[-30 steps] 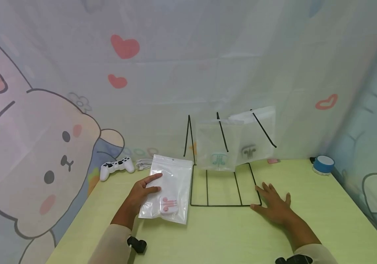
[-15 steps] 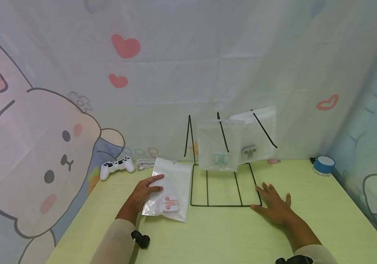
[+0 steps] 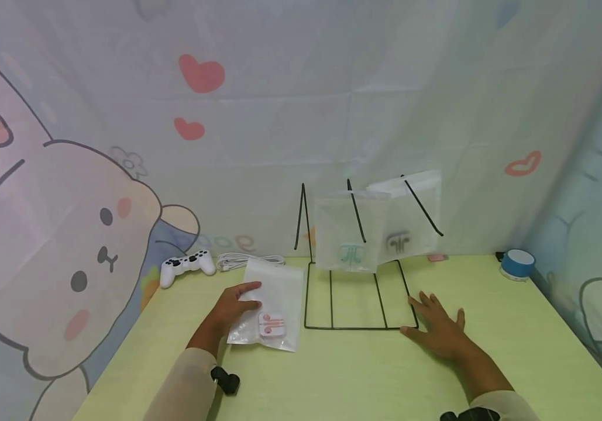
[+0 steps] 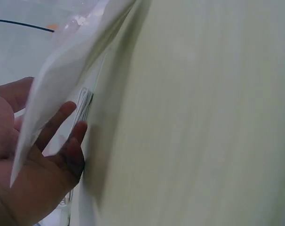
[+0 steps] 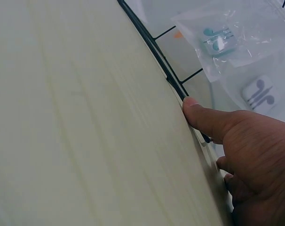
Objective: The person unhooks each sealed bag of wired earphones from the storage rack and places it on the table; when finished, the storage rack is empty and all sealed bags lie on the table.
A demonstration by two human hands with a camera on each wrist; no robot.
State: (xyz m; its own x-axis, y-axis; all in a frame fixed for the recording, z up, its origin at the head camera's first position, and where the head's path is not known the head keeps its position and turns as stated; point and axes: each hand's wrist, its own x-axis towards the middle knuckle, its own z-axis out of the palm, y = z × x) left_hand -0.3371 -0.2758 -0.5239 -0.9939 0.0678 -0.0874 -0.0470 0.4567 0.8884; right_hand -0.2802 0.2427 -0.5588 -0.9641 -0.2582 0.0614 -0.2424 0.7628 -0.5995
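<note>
My left hand [image 3: 230, 307] grips the left side of a white zip bag [image 3: 286, 292] between thumb and fingers. Its front shows a small square earphone case with pink earphones [image 3: 271, 324]. In the left wrist view the bag [image 4: 62, 70] slants up off the table, with some fingers behind it. My right hand [image 3: 437, 327] lies spread at the right front corner of a black wire display rack [image 3: 361, 328]. Its thumb touches the front bar in the right wrist view. Two clear bags hang on the rack: one with teal earphones [image 3: 352, 253], one with black earphones [image 3: 398, 241].
The rack's left hook [image 3: 299, 216] carries no bag. Behind the held bag lie a coiled white cable [image 3: 232, 261] and a white game controller [image 3: 187, 267]. A blue and white round object [image 3: 518, 263] stands at the back right of the table [image 3: 353, 380]. A printed curtain hangs behind.
My left hand has shifted slightly right, and the bag's top has lowered and tipped back, uncovering more of the cable. My right hand has stayed at the rack's corner.
</note>
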